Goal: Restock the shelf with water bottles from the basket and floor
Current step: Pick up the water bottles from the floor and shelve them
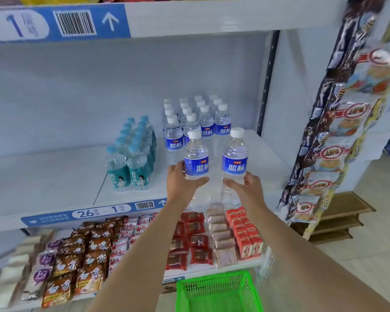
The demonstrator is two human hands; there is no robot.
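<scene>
2 blue-labelled water bottles were held upright at the shelf's (54,176) front edge: the left hand (181,183) curled its fingers round the left bottle (196,157), the right hand (245,188) gripped the right bottle (234,156). Just behind them stood rows of matching bottles (196,120), filling the shelf's right rear. A teal shrink-wrapped bottle pack (133,154) sat to their left. Noodle packets (81,255) lay on the lower shelf, a green basket (218,291) sat below, and hanging snack strips (338,131) flanked the right.
</scene>
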